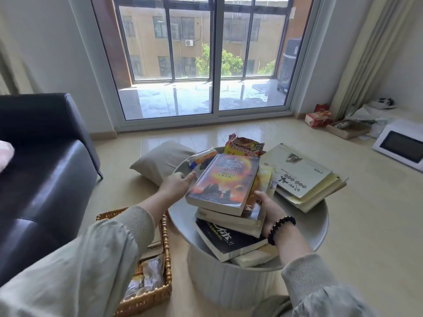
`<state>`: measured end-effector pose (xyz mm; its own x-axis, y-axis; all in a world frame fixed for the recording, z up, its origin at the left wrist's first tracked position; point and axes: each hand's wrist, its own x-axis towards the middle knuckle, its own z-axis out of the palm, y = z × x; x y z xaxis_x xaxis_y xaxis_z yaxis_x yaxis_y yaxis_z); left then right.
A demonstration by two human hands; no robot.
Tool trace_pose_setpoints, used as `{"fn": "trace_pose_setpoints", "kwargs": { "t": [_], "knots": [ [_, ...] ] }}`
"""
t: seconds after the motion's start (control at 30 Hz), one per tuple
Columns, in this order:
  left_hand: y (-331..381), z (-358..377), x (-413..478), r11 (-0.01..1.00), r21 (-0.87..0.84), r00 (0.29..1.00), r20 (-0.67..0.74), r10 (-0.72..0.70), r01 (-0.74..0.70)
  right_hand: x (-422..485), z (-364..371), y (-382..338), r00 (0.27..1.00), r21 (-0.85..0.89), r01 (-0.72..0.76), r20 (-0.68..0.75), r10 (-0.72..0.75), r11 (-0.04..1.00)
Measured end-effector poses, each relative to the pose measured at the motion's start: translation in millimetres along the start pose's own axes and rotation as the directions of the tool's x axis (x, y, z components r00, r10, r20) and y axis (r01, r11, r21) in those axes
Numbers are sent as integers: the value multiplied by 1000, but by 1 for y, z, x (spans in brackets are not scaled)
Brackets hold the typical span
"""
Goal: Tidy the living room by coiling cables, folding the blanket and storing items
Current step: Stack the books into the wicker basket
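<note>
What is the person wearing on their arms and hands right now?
The left sleeve and right sleeve are loose, pale grey-green fabric ending in ribbed knit cuffs. The right wrist carries a bracelet of dark, round beads. The left hand and right hand wear no gloves.

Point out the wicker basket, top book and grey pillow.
wicker basket (169,266): head view, on its right rim.
top book (225,179): head view, centre of the front cover.
grey pillow (160,161): head view, middle of its upper face.
</note>
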<state>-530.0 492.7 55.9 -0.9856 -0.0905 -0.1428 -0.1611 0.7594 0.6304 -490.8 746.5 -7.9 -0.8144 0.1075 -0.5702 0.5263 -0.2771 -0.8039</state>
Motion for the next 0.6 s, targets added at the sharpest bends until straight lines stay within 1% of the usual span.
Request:
{"fn": "trace_pose_setpoints", "kwargs": {
  "t": [0.03, 0.07, 0.13, 0.2, 0.27, 0.33, 0.43, 0.53, 0.6],
  "knots": [
    [4, 7, 6, 998, -56, 994, 102, -26, 32, -6, 2, -1, 1000, -8, 11, -7, -11, 1000],
    [6, 14, 10, 984, -145, 974, 218, -69, 102, -9, 4, -1, 1000, -10, 23, -15, -23, 1000],
    [12, 18, 10, 901, -335, 898, 425, -116, 275, -15, 6, -2, 999, 37, 38, -14, -38, 999],
    [13, 16, 10, 789, -460, 815, 572, -87, 407, -20, 7, -4, 998, 100, 58, 17, -60, 993],
    [13, 13, 7, 680, -533, 739, 673, -19, 503, -23, 5, -7, 994, 129, 82, 56, -90, 988],
    [12, 12, 5, 631, -568, 714, 700, 33, 528, -23, 2, -11, 985, 148, 98, 126, -117, 984],
    [15, 8, 8, 642, -597, 719, 688, 100, 481, -23, 2, -23, 964, 159, 126, 212, -158, 979],
    [15, -2, 15, 626, -651, 757, 637, 143, 429, -25, 14, -37, 920, 146, 235, 287, -268, 961],
    [14, -6, 19, 619, -719, 822, 533, 200, 316, -21, 24, -46, 892, 82, 334, 293, -343, 939]
  ]
}}
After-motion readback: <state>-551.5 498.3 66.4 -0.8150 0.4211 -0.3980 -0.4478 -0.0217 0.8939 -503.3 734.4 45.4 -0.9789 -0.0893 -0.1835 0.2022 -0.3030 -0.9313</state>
